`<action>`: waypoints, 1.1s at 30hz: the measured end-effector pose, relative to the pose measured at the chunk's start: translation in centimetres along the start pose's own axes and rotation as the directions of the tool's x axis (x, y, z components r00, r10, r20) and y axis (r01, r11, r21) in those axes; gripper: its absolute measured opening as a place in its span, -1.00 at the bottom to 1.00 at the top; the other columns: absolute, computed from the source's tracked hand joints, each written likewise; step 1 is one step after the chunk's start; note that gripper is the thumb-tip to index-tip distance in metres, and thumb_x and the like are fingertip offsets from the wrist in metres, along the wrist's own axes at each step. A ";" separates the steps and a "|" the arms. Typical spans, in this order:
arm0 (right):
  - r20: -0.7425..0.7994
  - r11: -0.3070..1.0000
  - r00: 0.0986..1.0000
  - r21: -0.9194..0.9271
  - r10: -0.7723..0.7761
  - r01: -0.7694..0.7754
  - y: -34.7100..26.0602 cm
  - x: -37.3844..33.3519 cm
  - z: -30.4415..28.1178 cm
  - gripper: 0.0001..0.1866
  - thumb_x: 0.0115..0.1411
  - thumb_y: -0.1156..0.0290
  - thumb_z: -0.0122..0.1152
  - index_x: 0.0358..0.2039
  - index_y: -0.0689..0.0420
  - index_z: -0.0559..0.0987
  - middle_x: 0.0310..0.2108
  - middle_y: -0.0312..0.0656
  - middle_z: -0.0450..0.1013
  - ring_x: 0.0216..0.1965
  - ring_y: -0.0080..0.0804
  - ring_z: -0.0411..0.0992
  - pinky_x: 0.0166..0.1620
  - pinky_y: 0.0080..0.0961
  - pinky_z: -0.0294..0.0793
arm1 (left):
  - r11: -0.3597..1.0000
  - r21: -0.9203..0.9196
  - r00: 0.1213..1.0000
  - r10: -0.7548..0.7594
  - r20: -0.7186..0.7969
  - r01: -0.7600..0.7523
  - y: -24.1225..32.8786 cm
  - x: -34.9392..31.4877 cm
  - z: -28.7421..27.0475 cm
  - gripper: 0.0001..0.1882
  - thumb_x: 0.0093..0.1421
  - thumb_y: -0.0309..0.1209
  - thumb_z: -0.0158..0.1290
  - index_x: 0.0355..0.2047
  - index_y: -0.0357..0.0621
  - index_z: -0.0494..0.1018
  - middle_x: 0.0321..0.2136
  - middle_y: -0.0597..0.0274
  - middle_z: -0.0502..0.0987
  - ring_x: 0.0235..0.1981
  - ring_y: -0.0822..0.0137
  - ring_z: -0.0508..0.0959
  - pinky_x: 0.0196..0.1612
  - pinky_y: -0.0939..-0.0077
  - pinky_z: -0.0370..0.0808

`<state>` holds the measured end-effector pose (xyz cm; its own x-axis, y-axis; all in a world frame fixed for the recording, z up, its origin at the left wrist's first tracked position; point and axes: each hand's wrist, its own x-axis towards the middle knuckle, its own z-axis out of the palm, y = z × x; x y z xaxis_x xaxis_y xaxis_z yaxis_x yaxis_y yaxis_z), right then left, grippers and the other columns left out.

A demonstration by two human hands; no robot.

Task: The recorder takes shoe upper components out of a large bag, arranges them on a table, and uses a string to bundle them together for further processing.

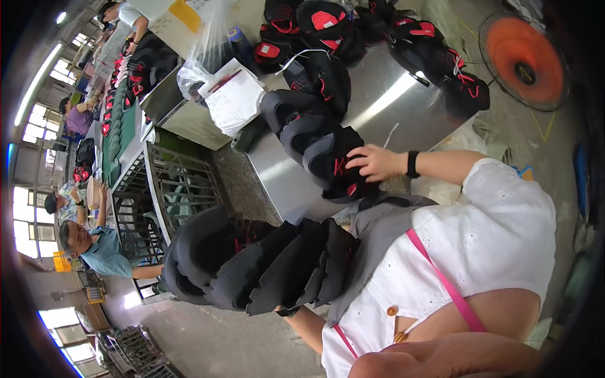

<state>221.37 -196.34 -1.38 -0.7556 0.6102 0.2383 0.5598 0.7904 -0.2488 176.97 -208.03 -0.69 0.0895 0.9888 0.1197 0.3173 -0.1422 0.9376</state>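
A row of nested black-and-grey sneakers with red laces [293,135] lies on the shiny metal table [271,179]. My right hand [376,162] has its fingers curled over the upper of the nearest sneaker [340,165] in that row. Along my left forearm, against my grey apron, rests a stack of nested black sneakers [271,271]. Under this stack is my left hand [283,310], supporting it; its fingers are mostly hidden behind the shoes. More black sneakers with red linings [324,22] lie toward the table's far side.
Papers with a red pen [236,104] lie beside a clear plastic bag [195,79]. A dark metal rack [183,186] stands left of the table. An orange fan [526,66] is at far right. A co-worker in teal [110,252] reaches toward the rack. A green conveyor [129,132] carries shoes.
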 end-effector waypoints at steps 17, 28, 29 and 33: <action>-0.261 0.902 0.874 -0.024 0.410 -0.430 2.1 -1.5 -4.0 -0.63 -0.10 0.60 0.00 -0.20 0.10 0.41 0.04 0.04 0.14 0.08 0.07 0.09 0.13 -0.17 0.10 | 0.965 0.035 0.843 -0.210 -0.496 0.260 5.5 4.3 -3.3 -0.60 0.11 -0.41 0.02 -0.02 -0.22 0.31 -0.15 0.15 0.46 -0.18 0.29 0.47 -0.15 0.44 0.40; -0.155 0.767 0.792 0.413 0.590 -0.491 -10.7 12.6 -3.7 -0.45 -0.21 0.53 0.13 -0.10 0.16 0.32 -0.10 -0.04 0.28 -0.07 -0.14 0.30 -0.07 -0.36 0.35 | 0.913 -0.133 0.750 -0.393 -0.532 0.385 -3.2 -0.5 -15.9 -0.61 0.12 -0.41 0.01 -0.03 -0.22 0.32 -0.17 0.15 0.47 -0.21 0.31 0.48 -0.17 0.46 0.42; 0.030 0.676 0.874 0.621 0.485 -0.397 -12.8 15.2 -1.9 -0.36 -0.18 0.42 0.28 -0.02 0.12 0.28 -0.06 -0.11 0.29 -0.06 -0.28 0.32 -0.11 -0.40 0.39 | 0.905 -0.151 0.741 -0.414 -0.528 0.398 -3.3 0.2 -17.6 -0.61 0.12 -0.41 0.01 -0.03 -0.22 0.32 -0.17 0.15 0.47 -0.21 0.31 0.48 -0.18 0.46 0.42; 0.521 0.215 0.841 0.847 -0.148 -0.487 -22.6 25.3 7.5 -0.06 -0.08 0.32 0.34 0.21 0.07 -0.05 0.19 -0.14 -0.04 0.15 -0.24 0.10 0.03 -0.28 0.31 | 0.835 -0.285 0.719 -0.550 -0.425 0.471 -6.3 -2.5 -21.7 -0.62 0.12 -0.42 0.01 -0.03 -0.22 0.32 -0.17 0.15 0.48 -0.22 0.31 0.49 -0.18 0.47 0.43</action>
<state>187.04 -199.20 3.19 -0.8952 0.3678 -0.2517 0.2001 -0.1730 -0.9644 154.27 -208.66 0.17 -0.5116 0.8085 -0.2911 0.0379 0.3596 0.9323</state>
